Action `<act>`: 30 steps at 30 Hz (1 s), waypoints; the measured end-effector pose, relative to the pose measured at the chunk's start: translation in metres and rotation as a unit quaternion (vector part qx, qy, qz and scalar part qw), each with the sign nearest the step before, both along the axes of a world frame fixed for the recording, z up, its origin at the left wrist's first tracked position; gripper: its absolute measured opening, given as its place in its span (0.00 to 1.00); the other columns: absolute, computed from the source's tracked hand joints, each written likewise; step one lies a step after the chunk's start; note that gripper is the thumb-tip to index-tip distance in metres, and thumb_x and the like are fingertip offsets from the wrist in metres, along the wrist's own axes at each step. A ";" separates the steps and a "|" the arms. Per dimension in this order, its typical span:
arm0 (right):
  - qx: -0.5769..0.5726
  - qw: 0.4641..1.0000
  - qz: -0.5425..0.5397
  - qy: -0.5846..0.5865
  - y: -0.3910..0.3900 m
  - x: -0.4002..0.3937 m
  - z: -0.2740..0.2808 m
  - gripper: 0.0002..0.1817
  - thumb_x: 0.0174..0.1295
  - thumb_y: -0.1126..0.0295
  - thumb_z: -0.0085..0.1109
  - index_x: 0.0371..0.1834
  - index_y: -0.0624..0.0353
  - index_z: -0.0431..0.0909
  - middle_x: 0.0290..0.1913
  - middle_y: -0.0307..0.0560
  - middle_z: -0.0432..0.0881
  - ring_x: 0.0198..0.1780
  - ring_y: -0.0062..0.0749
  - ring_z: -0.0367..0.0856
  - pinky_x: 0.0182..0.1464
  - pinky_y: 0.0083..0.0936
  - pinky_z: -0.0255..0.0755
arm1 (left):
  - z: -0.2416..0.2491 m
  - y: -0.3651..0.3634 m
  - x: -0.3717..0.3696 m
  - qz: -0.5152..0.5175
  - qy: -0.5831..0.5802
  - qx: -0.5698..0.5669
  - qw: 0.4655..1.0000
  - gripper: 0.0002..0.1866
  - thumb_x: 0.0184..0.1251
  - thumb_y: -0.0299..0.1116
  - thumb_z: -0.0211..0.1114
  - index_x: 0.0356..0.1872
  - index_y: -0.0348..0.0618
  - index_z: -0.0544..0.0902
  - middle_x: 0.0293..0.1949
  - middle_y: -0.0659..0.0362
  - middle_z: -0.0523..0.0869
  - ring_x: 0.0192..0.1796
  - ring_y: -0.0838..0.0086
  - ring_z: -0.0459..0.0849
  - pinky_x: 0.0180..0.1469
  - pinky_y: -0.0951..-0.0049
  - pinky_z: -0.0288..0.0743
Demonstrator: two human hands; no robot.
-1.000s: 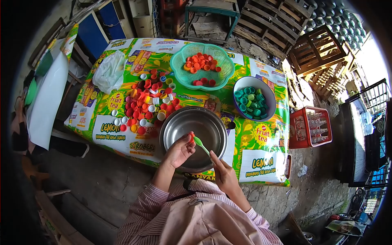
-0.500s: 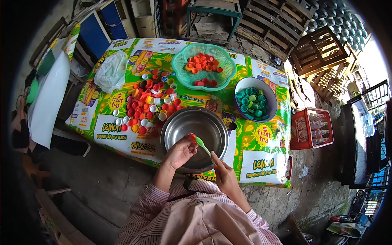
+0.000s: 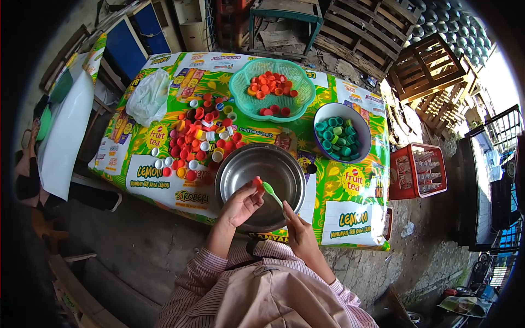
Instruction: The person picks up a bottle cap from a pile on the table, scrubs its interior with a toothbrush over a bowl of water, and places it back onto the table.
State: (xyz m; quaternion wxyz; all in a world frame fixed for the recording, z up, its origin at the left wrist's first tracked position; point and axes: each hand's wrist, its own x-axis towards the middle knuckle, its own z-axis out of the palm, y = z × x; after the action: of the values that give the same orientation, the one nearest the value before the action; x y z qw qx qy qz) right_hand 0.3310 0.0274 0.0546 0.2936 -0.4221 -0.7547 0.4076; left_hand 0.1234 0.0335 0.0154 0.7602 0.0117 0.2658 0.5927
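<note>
My left hand (image 3: 239, 205) pinches a small red bottle cap (image 3: 256, 182) over the near side of an empty steel bowl (image 3: 240, 167). My right hand (image 3: 298, 233) grips a green toothbrush (image 3: 272, 193) by its handle, the brush head touching the cap. Both hands hover above the bowl's front rim. To the left of the bowl lies a loose pile of bottle caps (image 3: 199, 136), mostly red with some white, yellow and orange.
A green mesh basket (image 3: 243, 93) with red and orange caps stands at the back. A white bowl (image 3: 327, 115) of green caps sits right of it. A crumpled plastic bag (image 3: 146, 97) lies at the left. The printed tablecloth (image 3: 350, 213) ends beside a red bottle crate (image 3: 416, 170).
My hands stay over the steel bowl; the toothbrush shifts slightly against the red cap. Nothing else on the table has moved.
</note>
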 end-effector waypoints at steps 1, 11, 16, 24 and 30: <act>-0.002 1.000 -0.020 0.001 0.000 0.000 -0.001 0.31 0.59 0.82 0.47 0.67 0.49 0.61 0.38 0.63 0.79 0.33 0.58 0.79 0.36 0.39 0.72 | -0.001 0.000 0.000 -0.001 -0.001 0.000 1.000 0.11 0.65 0.28 0.59 0.48 0.51 0.77 0.43 0.65 0.82 0.49 0.78 0.79 0.47 0.75 0.73; -0.549 0.789 -0.027 0.274 0.027 -0.006 0.025 0.24 0.73 0.63 0.30 0.71 0.45 0.51 0.19 0.39 0.66 0.09 0.15 0.49 0.09 0.14 0.48 | 0.007 -0.005 -0.011 0.055 0.264 -0.014 0.963 0.13 0.66 0.31 0.58 0.50 0.49 0.74 0.43 0.65 0.80 0.47 0.76 0.81 0.45 0.78 0.71; -0.586 0.741 -0.010 0.329 0.027 -0.008 0.025 0.23 0.72 0.65 0.29 0.70 0.47 0.54 0.18 0.39 0.65 0.09 0.16 0.49 0.10 0.12 0.47 | 0.003 -0.009 -0.013 0.066 0.267 -0.020 0.961 0.14 0.66 0.31 0.57 0.52 0.46 0.74 0.42 0.64 0.81 0.39 0.79 0.80 0.42 0.79 0.70; -0.009 0.999 -0.022 -0.024 0.016 -0.012 0.024 0.30 0.59 0.80 0.49 0.67 0.50 0.60 0.31 0.60 0.80 0.27 0.51 0.80 0.28 0.33 0.72 | 0.011 -0.007 -0.018 0.038 0.113 0.147 0.982 0.18 0.70 0.32 0.49 0.60 0.44 0.67 0.62 0.49 0.68 0.45 0.77 0.76 0.45 0.79 0.69; 0.066 0.995 0.018 -0.067 -0.001 -0.017 0.022 0.30 0.59 0.79 0.51 0.67 0.44 0.62 0.29 0.51 0.77 0.23 0.47 0.77 0.27 0.38 0.71 | 0.018 -0.006 -0.011 0.041 0.104 0.161 0.981 0.17 0.72 0.32 0.48 0.60 0.43 0.69 0.59 0.54 0.72 0.53 0.72 0.76 0.53 0.75 0.70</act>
State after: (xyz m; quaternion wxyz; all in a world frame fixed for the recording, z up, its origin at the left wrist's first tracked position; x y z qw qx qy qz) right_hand 0.3137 0.0263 0.0764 0.2624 -0.4147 -0.8052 0.3328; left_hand 0.1126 0.0276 0.0331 0.6915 0.1845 0.2446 0.6542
